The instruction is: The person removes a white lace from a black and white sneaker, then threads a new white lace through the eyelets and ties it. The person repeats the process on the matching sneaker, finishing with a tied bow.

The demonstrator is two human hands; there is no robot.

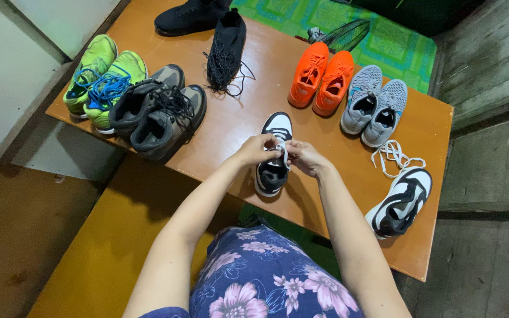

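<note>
Sneaker (273, 171) btwn both grips; left hand (257, 150), right hand (304, 158) pinching lace (282, 151).

- Both hands, left hand (258, 148) and right hand (305, 156), meet over the black-and-white shoe (273, 158); bare table (231, 126) lies just left of it.
- Brown boots (159, 112) and green shoes (102, 79) crowd the left edge.
- Orange shoes (320, 81) and grey shoes (374, 105) block the far side.
- Loose white lace (396, 156) and second black-and-white shoe (400, 203) sit to the right; open strip between them and the hands.
</note>
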